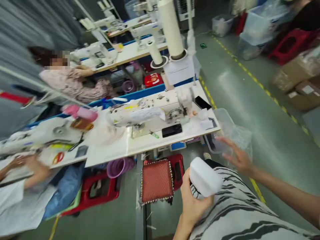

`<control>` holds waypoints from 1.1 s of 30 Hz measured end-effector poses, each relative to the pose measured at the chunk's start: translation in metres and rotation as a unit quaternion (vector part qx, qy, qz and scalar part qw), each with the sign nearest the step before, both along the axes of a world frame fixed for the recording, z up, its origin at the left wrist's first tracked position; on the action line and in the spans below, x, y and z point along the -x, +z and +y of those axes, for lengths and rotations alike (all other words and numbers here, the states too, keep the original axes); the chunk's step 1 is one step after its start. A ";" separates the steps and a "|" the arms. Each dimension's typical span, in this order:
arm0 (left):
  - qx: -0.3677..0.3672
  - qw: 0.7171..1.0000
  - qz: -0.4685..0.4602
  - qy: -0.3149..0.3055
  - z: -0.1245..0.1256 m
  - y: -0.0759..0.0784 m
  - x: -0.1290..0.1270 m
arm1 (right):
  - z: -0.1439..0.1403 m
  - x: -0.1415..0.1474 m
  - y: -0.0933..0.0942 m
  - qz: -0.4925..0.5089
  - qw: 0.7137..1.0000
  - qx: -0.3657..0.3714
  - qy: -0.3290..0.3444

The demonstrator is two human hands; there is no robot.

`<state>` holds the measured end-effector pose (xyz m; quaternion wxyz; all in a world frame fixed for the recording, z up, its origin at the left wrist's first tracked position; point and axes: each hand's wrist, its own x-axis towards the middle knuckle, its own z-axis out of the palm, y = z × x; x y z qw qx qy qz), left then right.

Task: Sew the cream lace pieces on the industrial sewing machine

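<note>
Gripping a white rounded object [204, 181] in the left hand [192, 203], fingers curled round its lower end, the person is holding it low over the striped garment [237, 213] on their lap, near the red cushioned stool [157, 181]. The right hand [237, 156] is reaching out with fingers spread wide, holding nothing, just at or touching the clear plastic bin [226, 128] with crinkled plastic bag lining that is sitting beside the end of the white surface [150, 145]. Judging from this, the step in hand is bringing the white piece toward the bin; doing it well is meaning steadying the bin rim with the open hand first, keeping the left grip firm so the smooth piece is not slipping, and clearing the surface corner. A sewing machine [140, 115] is lying across the surface, with a black phone [172, 130] near its front edge and big thread cones [172, 30] standing behind. Other people are working at left: one seated at the far surface [72, 81], another's hands [30, 165] at the near left edge. Hard to make out: whole frame is motion-blurred, so what the white object actually is cannot be told; bin contents are unclear through the plastic; whether the right fingertips are actually touching the bin is uncertain; the right forearm is cut off at the frame edge.
</note>
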<state>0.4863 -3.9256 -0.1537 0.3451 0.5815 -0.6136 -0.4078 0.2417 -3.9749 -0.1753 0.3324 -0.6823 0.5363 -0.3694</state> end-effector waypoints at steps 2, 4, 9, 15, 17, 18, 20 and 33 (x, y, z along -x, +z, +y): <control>-0.025 0.999 -0.001 -0.043 -0.018 -0.002 0.009 | -0.013 0.045 -0.037 0.085 0.977 0.022 -0.197; -0.061 0.996 -0.002 -0.070 -0.042 -0.003 0.022 | -0.047 0.080 -0.069 0.121 0.967 0.018 -0.223; -0.169 0.983 -0.063 -0.044 -0.126 -0.034 0.070 | -0.191 0.100 -0.122 0.183 0.981 0.011 -0.068; -0.238 0.955 -0.175 0.003 -0.214 -0.098 0.127 | -0.316 0.098 -0.168 0.241 0.964 0.005 0.112; -0.250 0.944 -0.214 0.023 -0.234 -0.110 0.142 | -0.333 0.103 -0.177 0.252 0.957 0.003 0.146; -0.254 0.938 -0.233 0.033 -0.242 -0.115 0.149 | -0.339 0.105 -0.180 0.256 0.954 0.002 0.157; -0.256 0.928 -0.265 0.054 -0.257 -0.124 0.160 | -0.349 0.106 -0.184 0.262 0.951 0.004 0.165; -0.211 0.896 -0.359 0.152 -0.322 -0.162 0.193 | -0.416 0.089 -0.182 0.246 0.960 0.019 0.137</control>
